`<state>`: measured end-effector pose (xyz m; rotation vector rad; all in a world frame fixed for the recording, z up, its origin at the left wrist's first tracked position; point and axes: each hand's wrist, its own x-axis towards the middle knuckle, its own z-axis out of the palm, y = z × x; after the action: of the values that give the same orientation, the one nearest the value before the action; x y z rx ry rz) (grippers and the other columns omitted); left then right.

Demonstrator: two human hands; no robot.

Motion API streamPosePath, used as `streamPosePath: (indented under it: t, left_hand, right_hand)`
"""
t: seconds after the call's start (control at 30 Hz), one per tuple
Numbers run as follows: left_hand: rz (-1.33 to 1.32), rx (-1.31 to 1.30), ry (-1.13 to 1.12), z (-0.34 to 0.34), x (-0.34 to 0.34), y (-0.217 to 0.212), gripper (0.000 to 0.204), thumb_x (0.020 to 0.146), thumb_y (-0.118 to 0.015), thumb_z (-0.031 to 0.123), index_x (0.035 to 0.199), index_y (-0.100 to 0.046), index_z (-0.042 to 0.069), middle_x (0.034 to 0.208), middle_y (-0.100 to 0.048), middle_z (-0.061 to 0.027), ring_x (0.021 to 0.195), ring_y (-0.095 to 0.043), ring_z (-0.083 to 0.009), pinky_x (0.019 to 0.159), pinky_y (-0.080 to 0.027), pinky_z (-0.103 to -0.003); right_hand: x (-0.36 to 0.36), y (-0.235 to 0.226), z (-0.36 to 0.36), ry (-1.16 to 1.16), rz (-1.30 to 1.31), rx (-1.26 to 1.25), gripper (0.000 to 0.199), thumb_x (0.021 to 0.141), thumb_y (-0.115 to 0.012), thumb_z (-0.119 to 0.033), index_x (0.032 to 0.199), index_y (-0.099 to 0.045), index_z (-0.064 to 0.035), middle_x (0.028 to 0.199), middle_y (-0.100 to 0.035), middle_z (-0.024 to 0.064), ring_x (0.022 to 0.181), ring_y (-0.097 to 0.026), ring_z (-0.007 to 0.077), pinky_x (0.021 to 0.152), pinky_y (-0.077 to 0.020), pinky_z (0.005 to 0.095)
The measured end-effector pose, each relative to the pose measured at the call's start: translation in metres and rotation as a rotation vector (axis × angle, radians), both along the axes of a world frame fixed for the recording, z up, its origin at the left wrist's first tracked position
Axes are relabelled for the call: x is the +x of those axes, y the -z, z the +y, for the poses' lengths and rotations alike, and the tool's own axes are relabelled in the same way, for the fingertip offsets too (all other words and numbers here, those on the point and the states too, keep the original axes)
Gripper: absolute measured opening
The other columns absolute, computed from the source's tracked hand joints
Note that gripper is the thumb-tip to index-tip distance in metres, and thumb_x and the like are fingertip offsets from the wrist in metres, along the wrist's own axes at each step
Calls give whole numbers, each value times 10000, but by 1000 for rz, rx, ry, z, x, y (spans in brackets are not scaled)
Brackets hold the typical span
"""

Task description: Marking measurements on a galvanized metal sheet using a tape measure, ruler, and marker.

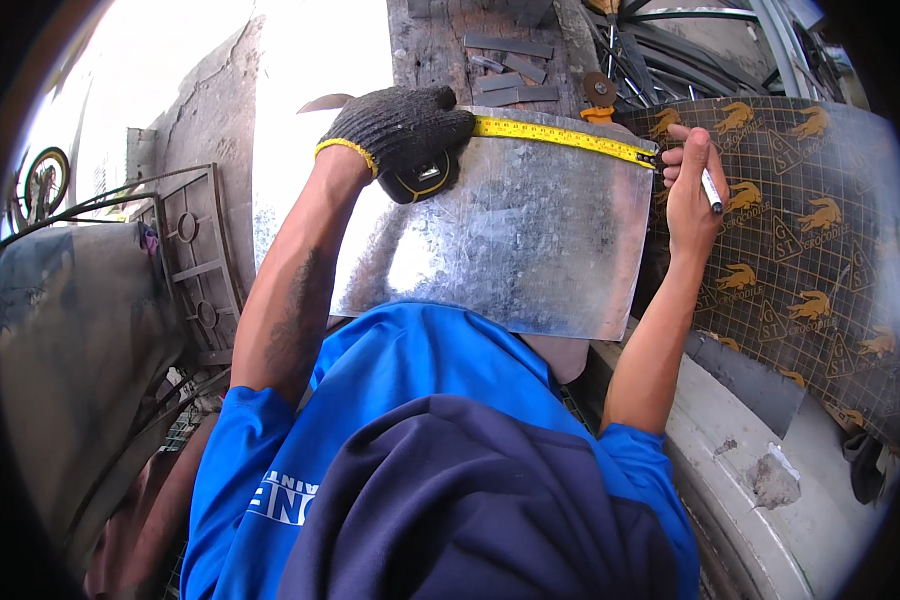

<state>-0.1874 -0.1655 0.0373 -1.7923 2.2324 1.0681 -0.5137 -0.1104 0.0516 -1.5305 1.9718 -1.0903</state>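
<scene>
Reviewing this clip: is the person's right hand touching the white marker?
Touching. The head view shows the white marker sticking out from the bare right hand, its barrel against the hand without a gap.

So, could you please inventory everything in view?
Rectangular metal sheet: one, silver, centre.
Extended tape measure: one, black and yellow, on sheet.
Slim marker: one, white, right of sheet.
Flat strips: several, grey, top.
Round disc: one, brown, top.
Metal bars: several, grey, top right.
Gridded board: one, black and orange, right.
Long ledge: one, white, lower right.
Barred gate: one, grey, left.
Spoked wheel: one, black and yellow, left.
Fabric shirt: one, blue, bottom.
Draped cloth: one, navy, bottom.
Left hand: one, black knit glove, on tape measure.
Right hand: one, bare, holding marker.
</scene>
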Motion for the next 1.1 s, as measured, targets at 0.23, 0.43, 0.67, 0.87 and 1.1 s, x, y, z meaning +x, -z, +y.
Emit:
streamPosePath:
  t: [0.23, 0.43, 0.67, 0.87, 1.1]
  left_hand:
    - [-11, -37, -25, 2, -4, -3, 495, 970, -532, 480, 1199, -704, 76, 1059, -743, -214, 979, -731, -358, 884, -553, -481]
    - [19, -63, 17, 1, -1, 4, 467, 950, -543, 463, 1146, -714, 75, 1027, -740, -221, 965, -723, -387, 864, -548, -496]
    - [20, -95, 38, -1, 4, 16, 456, 959, -547, 469, 1144, -716, 88, 1011, -741, -221, 954, -724, -385, 857, -552, -495]
    - [5, -77, -1, -1, -1, 14, 459, 981, -531, 469, 1148, -718, 86, 992, -750, -205, 923, -736, -364, 841, -561, -481]
    - [15, -27, 5, 0, 1, 8, 488, 978, -532, 482, 1187, -713, 80, 1060, -750, -206, 986, -731, -377, 868, -558, -483]
  right_hand:
    - [77, -5, -30, -414, -304, -39, 585, 1002, -593, -601, 1059, -748, -40, 800, -667, 27, 737, -609, 98, 669, -507, 255]
    - [110, 23, -52, -430, -300, 79, 541, 948, -703, -571, 991, -712, -33, 742, -630, 10, 663, -579, 71, 611, -464, 225]
    - [110, 46, -55, -395, -160, -12, 417, 932, -782, -390, 757, -604, -56, 679, -622, 13, 661, -588, 55, 604, -453, 221]
    - [106, 57, -60, -341, -8, -170, 358, 917, -717, -229, 695, -538, -14, 611, -524, 12, 568, -462, 89, 532, -404, 308]
    - [108, 60, -60, -385, 71, -256, 340, 904, -717, -198, 710, -524, 4, 598, -482, 30, 553, -424, 105, 522, -384, 329]
